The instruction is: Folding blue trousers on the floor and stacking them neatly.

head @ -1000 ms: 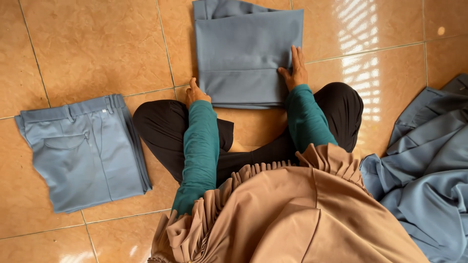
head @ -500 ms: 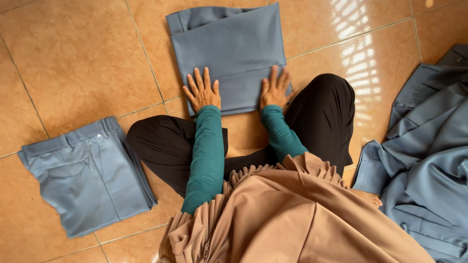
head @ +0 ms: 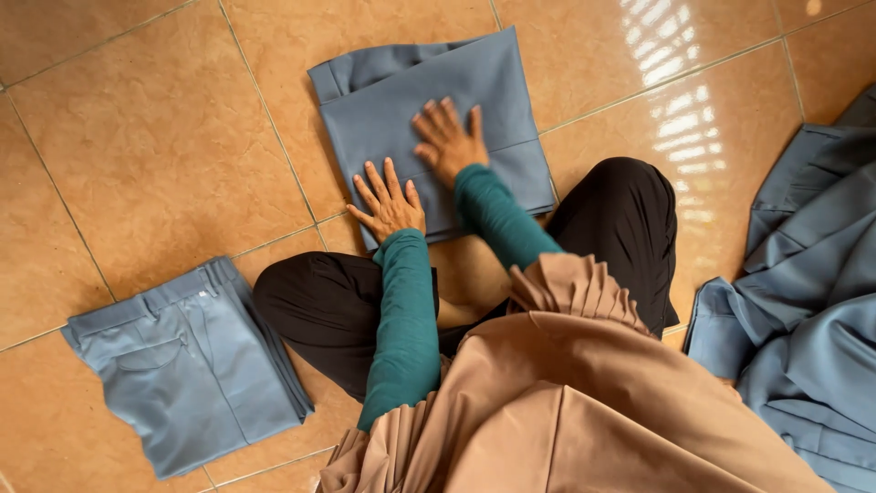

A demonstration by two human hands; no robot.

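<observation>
Head view, one moment, positions given relative to the folded blue-grey garment (head: 429, 119) on the tiled floor (head: 155, 137).

Item 1, folded blue-grey garment: lies flat on the tiles just beyond the person's crossed legs, one corner turned toward the knees. Half a second ago it lay squarer to the person; now it sits skewed, its upper left edge showing a rolled band.

Item 2, left hand (head: 388, 201): flat, fingers spread wide, pressing the garment's near left corner, holding nothing. Earlier it rested on the same near edge; little change.

Item 3, right hand (head: 449, 141): flat, fingers spread, palm down on the garment's middle. Earlier it lay at the near right edge; it has since slid inward and up across the cloth, which reads as smoothing the fold rather than making a new one.

Item 4, finished stack of folded trousers (head: 187, 365): well to the left of the garment, nearer the person, untouched.

Item 5, loose heap of blue-grey cloth (head: 803, 301): well to the right of the garment, unfolded.
</observation>
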